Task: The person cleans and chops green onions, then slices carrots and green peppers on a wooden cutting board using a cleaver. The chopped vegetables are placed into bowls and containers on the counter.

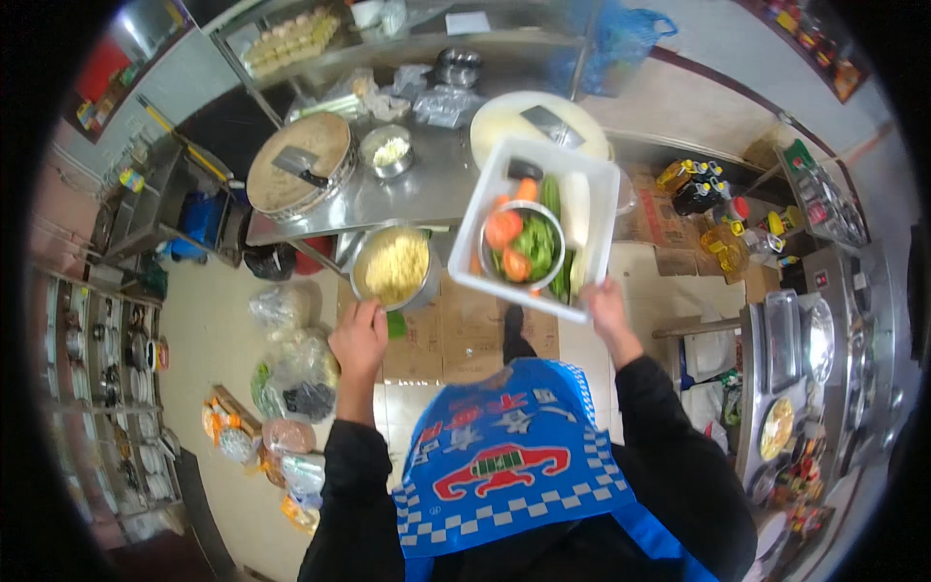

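Observation:
My left hand [361, 333] grips the near rim of a metal bowl [429, 270] that holds pale yellow chopped food [396, 268]. A white plastic tub [465, 244] is tilted in my right hand [607, 313], which holds it by the near right corner. Inside the tub lie a white radish [576, 207], a cucumber [550, 195], orange pieces that look like carrot [525, 190] and a dark purple vegetable [524, 169]. On top of these rests a steel bowl [558, 251] with tomatoes [503, 229] and cut green vegetables [534, 244].
Ahead stands a steel table [436, 178] with a round wooden chopping block [291, 189], a cleaver [297, 164], a small bowl [393, 169] and a white cutting board [502, 120]. Bagged goods [298, 371] sit on the floor at left. Oil bottles [720, 247] and a steel counter [753, 356] are at right.

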The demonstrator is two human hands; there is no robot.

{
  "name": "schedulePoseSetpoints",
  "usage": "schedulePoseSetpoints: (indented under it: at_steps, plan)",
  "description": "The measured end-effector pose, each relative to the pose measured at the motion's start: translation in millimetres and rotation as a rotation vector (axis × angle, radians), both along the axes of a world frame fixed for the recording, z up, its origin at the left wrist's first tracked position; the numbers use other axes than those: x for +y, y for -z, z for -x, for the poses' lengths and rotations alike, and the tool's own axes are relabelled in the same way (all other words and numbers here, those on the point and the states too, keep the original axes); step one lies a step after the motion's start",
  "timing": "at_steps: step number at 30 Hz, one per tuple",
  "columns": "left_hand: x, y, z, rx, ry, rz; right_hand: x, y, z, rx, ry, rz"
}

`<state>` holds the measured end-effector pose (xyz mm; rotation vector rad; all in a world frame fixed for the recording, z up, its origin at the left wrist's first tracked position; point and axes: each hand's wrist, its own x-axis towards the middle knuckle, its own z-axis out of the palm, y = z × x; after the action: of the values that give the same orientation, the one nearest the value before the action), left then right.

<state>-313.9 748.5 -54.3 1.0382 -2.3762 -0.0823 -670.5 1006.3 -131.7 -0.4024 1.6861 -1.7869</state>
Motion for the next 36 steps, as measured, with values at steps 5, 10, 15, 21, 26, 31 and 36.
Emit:
schedulePoseSetpoints:
  at_steps: [5,10,15,21,26,31,36]
  plan:
    - [-48,-26,55,-0.001,-0.018,0.069,-132,-2,115,0.199,-0.070,-0.138]
    - [-75,-63,93,-0.041,-0.016,0.080,-207,2,174,0.104,-0.108,-0.228]
    - [-113,-80,125,-0.043,0.020,0.053,-237,24,218,0.098,-0.120,-0.317]
    - [-184,-83,181,-0.057,0.189,0.059,-207,-46,186,0.861,0.090,-0.578]
    - [-192,-125,258,-0.094,0.595,0.107,-175,-164,125,0.536,-0.120,-0.040]
    - [-128,-156,374,-0.073,1.104,0.280,-118,-217,131,0.109,0.169,-0.086]
    - [-34,-150,473,0.160,1.425,0.315,-3,-177,155,0.039,0.353,-0.099]
